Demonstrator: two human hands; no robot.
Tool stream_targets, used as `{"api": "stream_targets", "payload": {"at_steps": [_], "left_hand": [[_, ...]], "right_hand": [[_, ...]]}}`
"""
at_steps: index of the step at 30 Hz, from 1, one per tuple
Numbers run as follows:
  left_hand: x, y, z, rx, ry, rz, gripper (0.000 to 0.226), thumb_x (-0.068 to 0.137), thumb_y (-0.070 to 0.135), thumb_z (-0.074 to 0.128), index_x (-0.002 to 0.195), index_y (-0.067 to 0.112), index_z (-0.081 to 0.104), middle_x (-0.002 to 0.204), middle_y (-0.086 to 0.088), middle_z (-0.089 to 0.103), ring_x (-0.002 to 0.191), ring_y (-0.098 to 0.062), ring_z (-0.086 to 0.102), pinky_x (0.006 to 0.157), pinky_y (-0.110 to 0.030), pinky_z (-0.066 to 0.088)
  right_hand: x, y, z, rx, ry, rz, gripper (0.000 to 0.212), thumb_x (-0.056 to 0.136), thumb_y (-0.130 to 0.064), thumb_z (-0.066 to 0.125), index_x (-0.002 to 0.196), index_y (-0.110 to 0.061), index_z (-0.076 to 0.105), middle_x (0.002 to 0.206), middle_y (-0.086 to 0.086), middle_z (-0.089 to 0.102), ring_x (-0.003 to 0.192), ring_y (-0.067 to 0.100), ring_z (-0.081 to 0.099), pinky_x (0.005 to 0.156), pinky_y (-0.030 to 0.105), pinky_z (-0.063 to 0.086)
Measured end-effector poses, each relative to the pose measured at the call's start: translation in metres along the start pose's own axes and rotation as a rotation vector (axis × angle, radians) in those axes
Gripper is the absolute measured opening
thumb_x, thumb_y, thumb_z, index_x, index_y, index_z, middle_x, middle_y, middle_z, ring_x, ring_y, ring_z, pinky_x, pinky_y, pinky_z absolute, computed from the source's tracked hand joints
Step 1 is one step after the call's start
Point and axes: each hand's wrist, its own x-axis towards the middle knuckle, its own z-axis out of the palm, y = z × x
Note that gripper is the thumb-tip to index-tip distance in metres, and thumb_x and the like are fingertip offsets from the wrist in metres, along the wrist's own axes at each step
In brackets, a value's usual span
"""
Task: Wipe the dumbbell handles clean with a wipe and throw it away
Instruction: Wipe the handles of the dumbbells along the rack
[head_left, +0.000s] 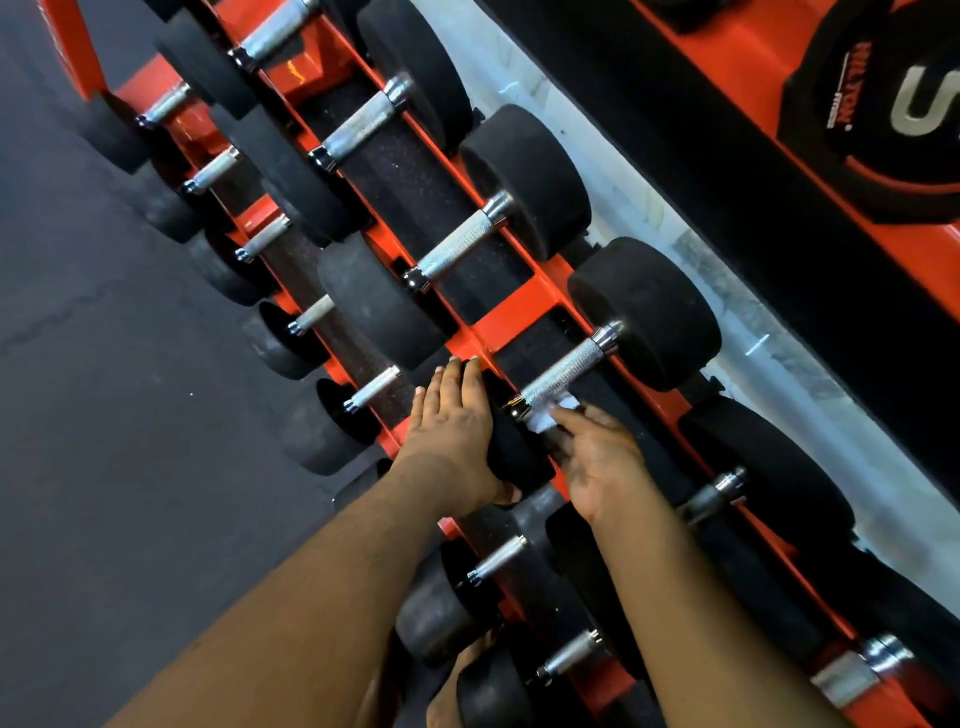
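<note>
Head view, looking down along a red rack (511, 317) loaded with black dumbbells, and everything here is placed relative to the dumbbell being cleaned (644, 312), the one with the knurled silver handle (563, 371) running diagonally in the middle of the picture. A white wipe (550, 413) is pressed against the near end of that handle, right by the chrome collar. It's held there by the right hand (597, 457), with the fingers (569, 418) stretched forward over the wipe; how tightly the wipe is pinched can't really be made out, since the thumb side is hidden in shadow under the handle. The near head of the same dumbbell (514, 452) is covered by the left hand (452, 431), laid flat on top with the fingers mostly straight and the thumb hooked round the lower edge of the rubber. The far head of the dumbbell sits up and to the right, at the back rail of the rack. More dumbbells are lined up above and below it on the same rack, and a lower tier of smaller ones is seen to its left, beside the dark floor (104, 338).
</note>
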Motion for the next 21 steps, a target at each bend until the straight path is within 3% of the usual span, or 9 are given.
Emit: {"api": "stream_targets", "payload": {"at_steps": [2, 4, 6, 9, 11, 13, 15, 18, 21], "left_hand": [[0.001, -0.001, 0.000, -0.002, -0.002, 0.001, 0.153, 0.065, 0.048, 0.092, 0.156, 0.010, -0.025, 0.167, -0.012, -0.024, 0.155, -0.029, -0.019, 0.126, -0.042, -0.009], [0.000, -0.001, 0.001, 0.001, 0.000, 0.002, 0.153, 0.065, 0.048, 0.092, 0.157, 0.010, -0.025, 0.167, -0.012, -0.024, 0.155, -0.029, -0.018, 0.126, -0.042, -0.008], [0.000, -0.001, 0.001, 0.002, 0.002, 0.002, 0.154, 0.064, 0.048, 0.092, 0.156, 0.010, -0.025, 0.167, -0.013, -0.024, 0.155, -0.030, -0.018, 0.127, -0.044, -0.007], [0.001, 0.000, 0.002, 0.017, -0.008, 0.004, 0.156, 0.063, 0.050, 0.093, 0.156, 0.008, -0.024, 0.167, -0.014, -0.023, 0.155, -0.030, -0.018, 0.127, -0.046, -0.004], [0.001, 0.000, 0.001, 0.015, -0.002, 0.002, 0.156, 0.062, 0.050, 0.093, 0.156, 0.008, -0.023, 0.167, -0.013, -0.023, 0.155, -0.030, -0.018, 0.127, -0.046, -0.004], [0.000, 0.000, 0.000, 0.000, 0.002, 0.004, 0.155, 0.063, 0.048, 0.094, 0.157, 0.009, -0.022, 0.167, -0.012, -0.022, 0.155, -0.028, -0.018, 0.127, -0.044, -0.005], [0.001, 0.000, 0.000, -0.009, 0.003, 0.011, 0.153, 0.063, 0.047, 0.094, 0.158, 0.009, -0.021, 0.167, -0.012, -0.021, 0.155, -0.028, -0.018, 0.127, -0.043, -0.006], [0.002, -0.001, 0.001, -0.006, 0.010, 0.011, 0.153, 0.063, 0.048, 0.093, 0.158, 0.010, -0.021, 0.168, -0.011, -0.022, 0.155, -0.027, -0.018, 0.127, -0.044, -0.005], [0.003, -0.002, 0.002, -0.003, 0.007, 0.016, 0.154, 0.063, 0.048, 0.093, 0.158, 0.010, -0.022, 0.167, -0.010, -0.022, 0.155, -0.027, -0.019, 0.127, -0.044, -0.006]], "right_hand": [[-0.006, 0.000, -0.006, 0.033, 0.054, -0.019, 0.018, 0.094, 0.004, 0.060, 0.093, -0.013, 0.066, 0.078, 0.010, 0.073, 0.071, 0.020, 0.069, 0.067, 0.031, 0.056], [-0.013, 0.000, -0.010, -0.027, 0.091, -0.100, 0.020, 0.093, 0.003, 0.061, 0.101, -0.013, 0.070, 0.093, 0.015, 0.075, 0.083, 0.025, 0.071, 0.078, 0.037, 0.057], [-0.017, -0.004, -0.013, -0.313, 0.115, -0.399, 0.028, 0.092, -0.002, 0.061, 0.112, -0.016, 0.074, 0.104, 0.008, 0.077, 0.096, 0.020, 0.072, 0.092, 0.041, 0.058], [-0.013, -0.018, -0.011, -0.858, 0.084, -1.040, 0.037, 0.095, -0.005, 0.056, 0.127, -0.019, 0.070, 0.121, -0.005, 0.071, 0.112, 0.006, 0.065, 0.102, 0.028, 0.050], [0.006, -0.026, -0.005, -1.282, 0.027, -1.287, 0.040, 0.094, -0.003, 0.056, 0.130, -0.017, 0.067, 0.129, 0.001, 0.068, 0.121, 0.012, 0.062, 0.112, 0.040, 0.042], [0.024, -0.020, -0.003, -1.765, -0.007, -1.307, 0.041, 0.091, -0.011, 0.059, 0.130, -0.020, 0.065, 0.135, 0.002, 0.065, 0.133, 0.018, 0.054, 0.118, 0.056, 0.029], [0.030, -0.005, -0.013, -2.001, -0.098, -1.295, 0.047, 0.087, -0.017, 0.058, 0.133, -0.020, 0.063, 0.141, 0.001, 0.060, 0.140, 0.019, 0.047, 0.117, 0.062, 0.023], [0.024, -0.003, -0.033, -2.131, -0.178, -1.412, 0.061, 0.087, -0.021, 0.044, 0.148, -0.021, 0.047, 0.156, 0.000, 0.044, 0.149, 0.018, 0.033, 0.117, 0.064, 0.015], [0.025, -0.019, -0.044, -2.096, 0.067, -1.330, 0.074, 0.092, -0.012, 0.050, 0.160, -0.017, 0.022, 0.167, 0.007, 0.019, 0.155, 0.024, 0.012, 0.121, 0.059, 0.014]]}}
